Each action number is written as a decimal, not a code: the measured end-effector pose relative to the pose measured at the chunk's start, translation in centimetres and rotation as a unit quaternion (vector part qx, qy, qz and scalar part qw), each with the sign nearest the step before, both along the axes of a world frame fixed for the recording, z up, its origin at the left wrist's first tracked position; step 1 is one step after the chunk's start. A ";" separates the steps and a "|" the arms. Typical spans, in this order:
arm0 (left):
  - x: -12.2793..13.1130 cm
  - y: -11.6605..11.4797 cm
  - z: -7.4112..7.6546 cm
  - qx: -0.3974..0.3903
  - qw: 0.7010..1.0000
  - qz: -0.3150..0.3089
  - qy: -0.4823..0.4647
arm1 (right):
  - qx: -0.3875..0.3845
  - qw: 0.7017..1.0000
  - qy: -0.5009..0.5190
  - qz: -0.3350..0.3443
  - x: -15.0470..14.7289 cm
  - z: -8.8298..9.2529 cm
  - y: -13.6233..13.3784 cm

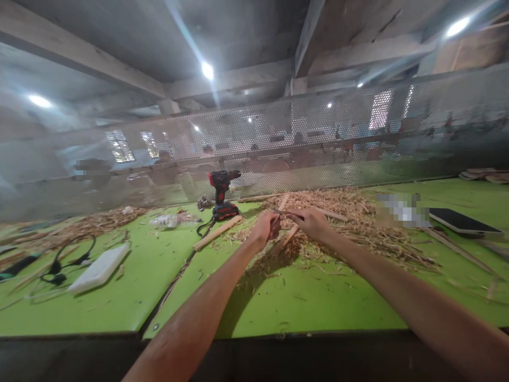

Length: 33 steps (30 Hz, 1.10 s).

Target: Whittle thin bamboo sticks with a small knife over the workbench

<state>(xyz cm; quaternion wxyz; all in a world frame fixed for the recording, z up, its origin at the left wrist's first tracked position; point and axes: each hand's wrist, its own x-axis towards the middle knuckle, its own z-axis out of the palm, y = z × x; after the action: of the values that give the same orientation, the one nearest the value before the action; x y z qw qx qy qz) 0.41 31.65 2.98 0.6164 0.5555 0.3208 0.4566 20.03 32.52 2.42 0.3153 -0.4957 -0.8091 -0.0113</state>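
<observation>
Both hands meet above the green table, over a pile of wood shavings [350, 209]. My left hand [267, 227] is closed around a thin wooden strip [283, 202], whose pale end sticks up past the fingers. My right hand [312, 222] is closed on a small dark tool, perhaps a knife [296, 216], that reaches across to the left fingers. Its exact shape is too small to tell. Just below the hands, another wood piece [287, 239] slants down among the shavings; whether it joins the held strip is hidden.
A red and black cordless drill [221, 193] stands behind left, beside a flat wood strip [218, 233] and a plastic bottle [175, 220]. Farther left lie a white block [100, 268] and black cables [59, 270]. A dark tablet-like object [463, 220] lies right. Perforated mesh [254, 143] rises behind.
</observation>
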 end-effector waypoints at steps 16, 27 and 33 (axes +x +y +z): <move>0.1 0.4 -0.7 0.052 0.996 0.019 0.067 | 0.025 0.998 -0.042 -0.043 2.1 -0.2 1.3; -0.4 0.8 -0.9 0.045 0.994 0.033 0.093 | 0.057 0.959 0.140 -0.240 9.8 1.9 3.4; -0.5 1.6 -1.9 0.001 0.995 0.055 0.083 | -0.013 0.995 0.094 -0.015 3.5 1.4 2.1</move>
<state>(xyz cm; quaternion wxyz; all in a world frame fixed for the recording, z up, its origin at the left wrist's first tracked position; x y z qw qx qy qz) -0.06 33.23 1.12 0.5616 0.5735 0.4002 0.4422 23.55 34.61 3.83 0.3829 -0.5110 -0.7685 0.0411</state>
